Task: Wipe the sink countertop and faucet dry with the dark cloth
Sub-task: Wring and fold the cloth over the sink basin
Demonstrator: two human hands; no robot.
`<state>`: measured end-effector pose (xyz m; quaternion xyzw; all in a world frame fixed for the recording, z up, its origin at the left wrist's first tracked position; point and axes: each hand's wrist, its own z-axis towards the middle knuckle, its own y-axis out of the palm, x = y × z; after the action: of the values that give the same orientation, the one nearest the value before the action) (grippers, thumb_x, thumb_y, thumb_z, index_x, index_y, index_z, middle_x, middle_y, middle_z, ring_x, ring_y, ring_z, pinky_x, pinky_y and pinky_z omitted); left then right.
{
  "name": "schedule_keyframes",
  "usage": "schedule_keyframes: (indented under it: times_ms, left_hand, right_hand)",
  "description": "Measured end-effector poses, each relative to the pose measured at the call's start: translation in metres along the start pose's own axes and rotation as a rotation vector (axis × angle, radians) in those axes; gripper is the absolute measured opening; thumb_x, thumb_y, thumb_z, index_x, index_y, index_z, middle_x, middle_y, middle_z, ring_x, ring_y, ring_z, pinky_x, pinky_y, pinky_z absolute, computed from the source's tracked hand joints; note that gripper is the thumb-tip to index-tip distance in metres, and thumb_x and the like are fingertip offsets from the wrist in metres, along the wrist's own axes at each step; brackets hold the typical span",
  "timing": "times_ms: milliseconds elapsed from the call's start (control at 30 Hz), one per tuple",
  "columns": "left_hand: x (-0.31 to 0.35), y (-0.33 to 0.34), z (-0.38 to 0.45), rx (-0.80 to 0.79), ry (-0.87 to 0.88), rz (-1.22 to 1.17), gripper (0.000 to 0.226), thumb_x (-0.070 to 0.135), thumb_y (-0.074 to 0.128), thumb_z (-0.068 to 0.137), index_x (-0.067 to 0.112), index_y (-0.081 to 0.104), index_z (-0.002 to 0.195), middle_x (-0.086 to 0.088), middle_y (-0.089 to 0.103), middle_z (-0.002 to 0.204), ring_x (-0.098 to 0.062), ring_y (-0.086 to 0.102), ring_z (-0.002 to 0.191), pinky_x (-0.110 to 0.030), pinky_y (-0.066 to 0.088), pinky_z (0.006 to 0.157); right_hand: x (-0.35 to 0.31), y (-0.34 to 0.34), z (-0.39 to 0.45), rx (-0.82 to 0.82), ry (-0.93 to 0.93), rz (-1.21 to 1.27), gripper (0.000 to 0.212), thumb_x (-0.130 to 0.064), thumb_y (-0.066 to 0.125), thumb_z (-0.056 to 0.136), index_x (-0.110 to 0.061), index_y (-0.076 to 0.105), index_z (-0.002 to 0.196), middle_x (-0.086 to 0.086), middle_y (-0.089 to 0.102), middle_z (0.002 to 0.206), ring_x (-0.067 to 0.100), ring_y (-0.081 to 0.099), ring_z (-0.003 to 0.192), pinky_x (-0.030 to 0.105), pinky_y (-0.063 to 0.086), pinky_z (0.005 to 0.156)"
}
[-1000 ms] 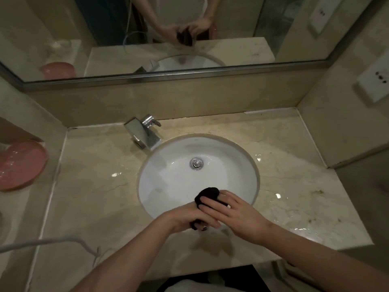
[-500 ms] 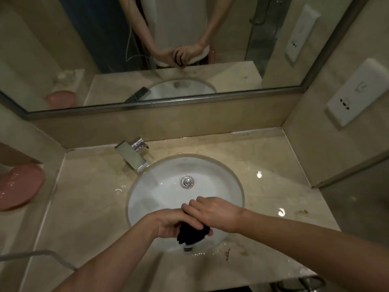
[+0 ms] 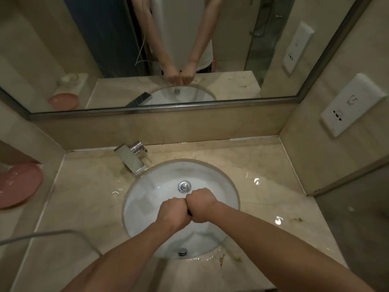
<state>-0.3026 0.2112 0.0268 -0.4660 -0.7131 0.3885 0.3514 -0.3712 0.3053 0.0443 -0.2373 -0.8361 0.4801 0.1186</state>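
Observation:
Both fists meet knuckle to knuckle over the white sink basin (image 3: pixel 147 199). My left hand (image 3: pixel 173 212) and my right hand (image 3: pixel 201 204) grip the dark cloth (image 3: pixel 189 212) between them; only a thin dark sliver of it shows where the fists touch. The chrome faucet (image 3: pixel 131 158) stands at the basin's back left, apart from the hands. The beige marble countertop (image 3: pixel 84 197) surrounds the basin, with wet shiny patches on the right side and along the front rim.
A pink plastic basin (image 3: pixel 20 184) sits on a ledge at the far left. A white cable (image 3: pixel 52 233) crosses the front left. A wall socket plate (image 3: pixel 350 104) is on the right wall. A mirror (image 3: pixel 168 49) runs along the back. Small green debris (image 3: pixel 297 219) lies at right.
The hands closed into fists around the cloth, hiding nearly all of it, and moved over the middle of the basin. The view tilted up, showing more mirror.

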Motion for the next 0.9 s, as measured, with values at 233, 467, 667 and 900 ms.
schedule_keyframes:
  times_ms: [233,467,667,900]
  left_hand:
    - [-0.001,-0.002,0.016,0.071,0.253,0.254,0.024,0.018,0.049,0.089,0.013,0.062,0.108,-0.010,0.072,0.103,-0.036,0.066,0.094,-0.031,0.034,0.068]
    - [-0.002,-0.028,0.028,0.100,0.349,0.275,0.025,0.019,0.052,0.086,0.015,0.061,0.109,0.005,0.055,0.077,-0.027,0.061,0.083,-0.030,0.025,0.054]
    - [-0.016,-0.043,0.027,-0.129,0.222,-0.507,0.074,0.010,0.083,0.064,0.031,0.052,0.128,0.006,0.058,0.116,-0.015,0.060,0.103,-0.029,0.053,0.084]
    - [0.004,-0.027,-0.009,-0.469,0.087,-1.546,0.047,0.001,0.069,0.084,0.019,0.064,0.127,-0.016,0.064,0.129,-0.027,0.067,0.114,-0.044,0.057,0.086]
  right_hand:
    - [0.020,-0.004,0.001,-0.184,0.100,0.364,0.021,-0.010,0.060,0.080,-0.014,0.047,0.064,0.000,0.047,0.064,0.022,0.048,0.064,0.027,0.036,0.055]
    - [0.021,0.012,-0.006,0.028,0.220,0.676,0.019,-0.016,0.065,0.079,-0.016,0.047,0.081,-0.003,0.053,0.070,0.019,0.051,0.064,0.028,0.033,0.050]
    - [0.020,0.029,-0.033,0.323,0.174,1.333,0.070,-0.018,0.077,0.073,-0.023,0.035,0.129,-0.007,0.056,0.113,0.014,0.061,0.100,0.025,0.051,0.076]
    - [0.040,0.051,-0.069,0.591,0.245,1.696,0.017,-0.024,0.065,0.096,-0.017,0.059,0.110,-0.006,0.063,0.107,0.011,0.061,0.105,0.022,0.049,0.089]
